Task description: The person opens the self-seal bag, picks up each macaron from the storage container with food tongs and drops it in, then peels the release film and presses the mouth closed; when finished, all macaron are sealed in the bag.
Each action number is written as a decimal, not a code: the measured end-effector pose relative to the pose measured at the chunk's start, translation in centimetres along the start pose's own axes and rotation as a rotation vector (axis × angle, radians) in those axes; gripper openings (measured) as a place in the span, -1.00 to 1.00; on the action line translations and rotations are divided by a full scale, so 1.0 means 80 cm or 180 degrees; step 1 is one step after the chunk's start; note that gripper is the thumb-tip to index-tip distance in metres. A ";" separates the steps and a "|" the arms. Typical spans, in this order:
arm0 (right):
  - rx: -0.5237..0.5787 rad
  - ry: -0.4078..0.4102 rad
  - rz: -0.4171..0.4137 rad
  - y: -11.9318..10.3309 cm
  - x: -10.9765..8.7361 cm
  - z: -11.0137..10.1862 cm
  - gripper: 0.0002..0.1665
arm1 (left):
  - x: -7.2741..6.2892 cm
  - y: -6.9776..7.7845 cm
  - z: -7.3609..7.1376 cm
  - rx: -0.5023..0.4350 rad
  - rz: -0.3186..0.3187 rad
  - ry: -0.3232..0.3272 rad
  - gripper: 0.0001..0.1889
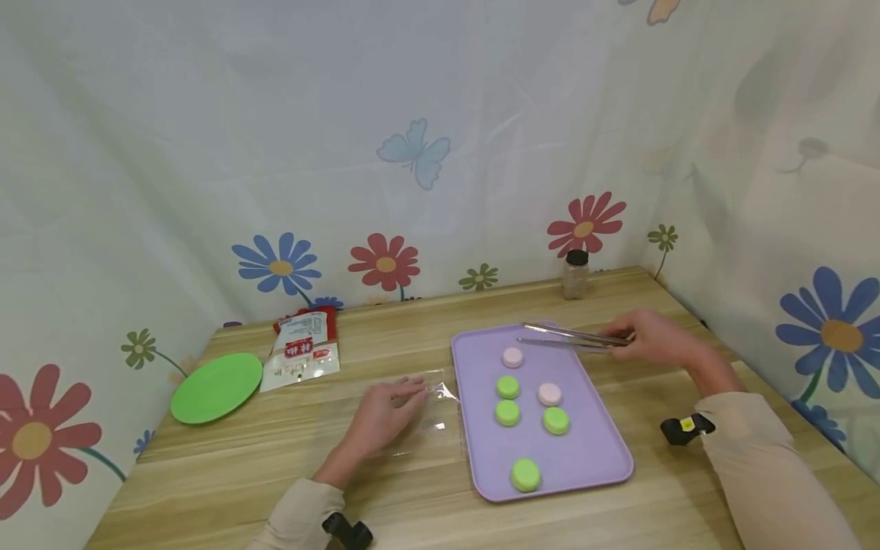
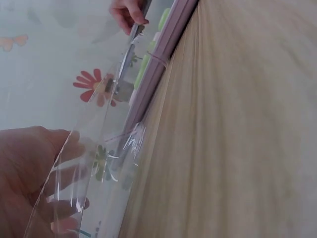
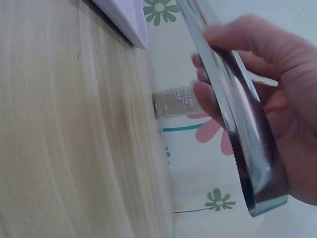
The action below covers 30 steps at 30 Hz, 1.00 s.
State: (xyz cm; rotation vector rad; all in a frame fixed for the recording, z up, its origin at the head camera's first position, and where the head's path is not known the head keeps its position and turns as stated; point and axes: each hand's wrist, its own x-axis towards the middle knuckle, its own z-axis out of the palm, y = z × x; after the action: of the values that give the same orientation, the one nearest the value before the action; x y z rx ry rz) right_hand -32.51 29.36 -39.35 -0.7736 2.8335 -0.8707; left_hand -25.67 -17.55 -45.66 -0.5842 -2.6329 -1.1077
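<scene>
My right hand (image 1: 649, 338) grips metal tongs (image 1: 577, 334) around the bent end, and their arms reach over the far right part of a purple tray (image 1: 584, 458). The tips stand apart above a pale pink macaron (image 1: 512, 357). Another pink macaron (image 1: 549, 394) and several green macarons (image 1: 525, 474) lie on the tray. Left of it, my left hand (image 1: 385, 412) is at a clear plastic bag (image 1: 440, 416), fingers extended and slightly bent. In the left wrist view, the transparent film (image 2: 69, 183) overlaps these fingers, which show through it.
A green plate (image 1: 216, 388) lies at the table's left side. Near the back edge are a white and red packet (image 1: 302, 347) and a black-capped jar (image 1: 575, 276). A flower-printed cloth (image 1: 412, 92) hangs behind the wooden table (image 1: 227, 481).
</scene>
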 end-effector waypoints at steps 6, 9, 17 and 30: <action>-0.0108 -0.0171 -0.0251 -0.003 0.003 0.005 -0.65 | 0.000 0.001 -0.003 -0.0062 -0.0001 -0.0017 -0.74; -0.0112 -0.0194 -0.0254 -0.004 0.005 0.009 -0.66 | -0.001 0.002 -0.004 -0.0064 -0.0025 -0.0023 -0.73; -0.0165 -0.0211 -0.0340 -0.001 0.011 0.015 -0.64 | 0.000 0.003 -0.004 -0.0031 -0.0048 0.0010 -0.73; -0.0177 -0.0277 -0.0716 -0.061 0.013 0.018 -0.68 | 0.000 0.002 -0.008 -0.0100 -0.0055 0.0059 -0.70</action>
State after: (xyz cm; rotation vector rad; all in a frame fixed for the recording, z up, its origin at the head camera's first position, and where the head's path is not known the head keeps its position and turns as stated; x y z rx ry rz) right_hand -30.94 24.61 -37.83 -1.1259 2.7424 -0.7651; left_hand -25.57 -17.91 -45.16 -0.5557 -2.6139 -1.1557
